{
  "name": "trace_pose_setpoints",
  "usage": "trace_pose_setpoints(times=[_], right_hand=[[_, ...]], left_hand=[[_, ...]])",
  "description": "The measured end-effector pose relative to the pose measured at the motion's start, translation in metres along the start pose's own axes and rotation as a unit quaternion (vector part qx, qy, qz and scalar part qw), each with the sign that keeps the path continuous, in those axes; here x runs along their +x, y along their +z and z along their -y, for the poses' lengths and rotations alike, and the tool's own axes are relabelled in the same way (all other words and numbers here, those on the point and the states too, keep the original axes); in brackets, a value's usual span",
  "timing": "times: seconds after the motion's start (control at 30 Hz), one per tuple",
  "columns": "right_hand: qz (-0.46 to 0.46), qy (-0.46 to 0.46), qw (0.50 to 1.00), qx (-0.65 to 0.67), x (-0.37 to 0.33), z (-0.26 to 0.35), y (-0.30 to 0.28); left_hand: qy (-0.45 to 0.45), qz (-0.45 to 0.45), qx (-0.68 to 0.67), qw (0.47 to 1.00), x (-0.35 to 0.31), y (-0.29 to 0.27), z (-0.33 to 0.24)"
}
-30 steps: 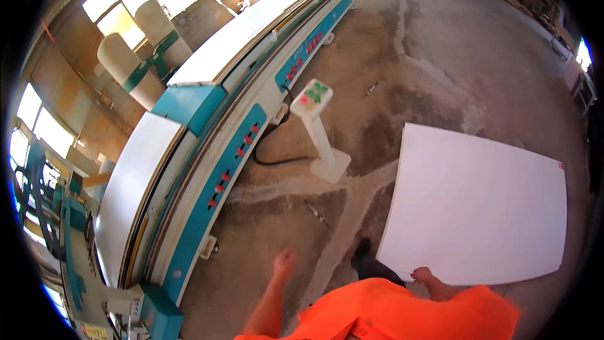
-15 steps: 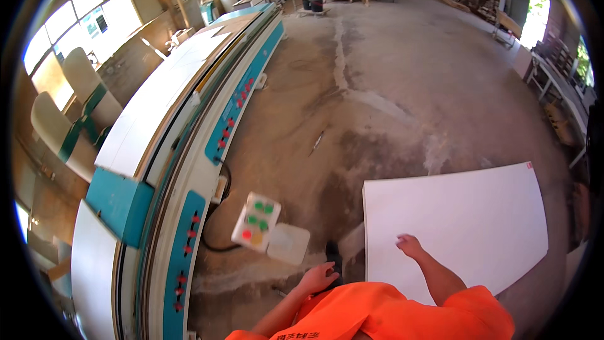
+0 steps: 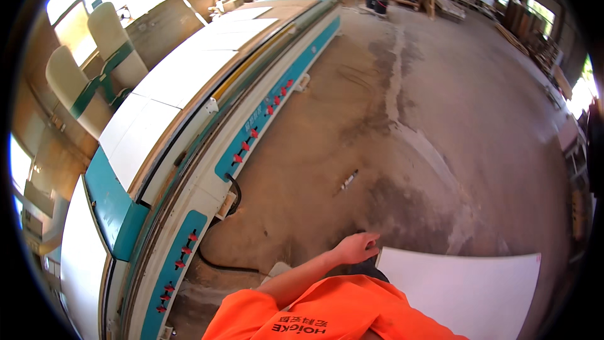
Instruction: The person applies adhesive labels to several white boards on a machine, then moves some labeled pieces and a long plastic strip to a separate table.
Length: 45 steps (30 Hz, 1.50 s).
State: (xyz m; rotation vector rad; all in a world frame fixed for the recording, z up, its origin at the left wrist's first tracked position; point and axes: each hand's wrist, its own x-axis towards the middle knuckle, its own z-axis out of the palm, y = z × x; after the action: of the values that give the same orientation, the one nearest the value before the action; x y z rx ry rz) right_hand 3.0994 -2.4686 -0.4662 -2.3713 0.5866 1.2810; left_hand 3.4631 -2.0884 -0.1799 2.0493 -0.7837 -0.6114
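Observation:
My left hand [image 3: 357, 249] reaches forward from an orange sleeve, its fingers loosely bent and a little apart, with nothing visible in them. It hovers by the near-left corner of a large white board [image 3: 465, 289] lying low at the right. Whether the fingertips touch that corner, I cannot tell. My right hand is out of sight. Behind my left forearm a small pale corner of the control box [image 3: 279, 269] shows; the arm hides its buttons.
A long machine [image 3: 204, 195] with teal panels and red knobs runs along the left, white panels [image 3: 148, 116] on its bed. A black cable [image 3: 229, 269] lies on the floor beside it. A small white tube-like object [image 3: 349, 180] lies ahead. Dark buckets [image 3: 380, 5] stand far off.
My view has swung, so machine and floor appear further right and the white board lower. My left hand has moved forward and right. My right hand has left the view; the control box is now mostly covered.

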Motion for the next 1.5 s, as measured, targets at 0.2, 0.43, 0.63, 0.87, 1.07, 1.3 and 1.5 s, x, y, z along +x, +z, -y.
trace_pose_setpoints(times=[0.2,0.43,0.63,0.87,1.07,1.3,1.5], right_hand=[[-0.113,-0.151,0.981,-0.043,0.161,0.169,-0.275],[-0.268,-0.200,0.898,0.285,0.190,0.487,-0.639],[-0.204,-0.294,0.908,0.216,0.335,0.568,-0.690],[-0.023,-0.242,0.970,0.011,0.367,0.627,-0.693],[0.006,-0.192,0.981,-0.030,0.434,0.613,-0.748],[-0.133,-0.363,0.885,-0.257,0.578,0.821,-0.937],[-0.075,-0.344,0.916,0.193,0.652,1.113,-1.078]], left_hand=[[-0.105,-0.057,-0.012,0.993,0.077,-0.064,0.097],[-0.245,-0.339,-0.199,0.886,0.114,-0.199,0.186],[-0.281,-0.393,-0.204,0.852,0.188,-0.325,0.247],[-0.248,-0.411,-0.168,0.861,0.309,-0.566,0.297],[-0.228,-0.507,-0.244,0.795,0.368,-0.681,0.406],[-0.291,-0.696,-0.299,0.584,0.359,-0.766,0.502],[-0.313,-0.775,-0.284,0.469,0.351,-0.842,0.505]])
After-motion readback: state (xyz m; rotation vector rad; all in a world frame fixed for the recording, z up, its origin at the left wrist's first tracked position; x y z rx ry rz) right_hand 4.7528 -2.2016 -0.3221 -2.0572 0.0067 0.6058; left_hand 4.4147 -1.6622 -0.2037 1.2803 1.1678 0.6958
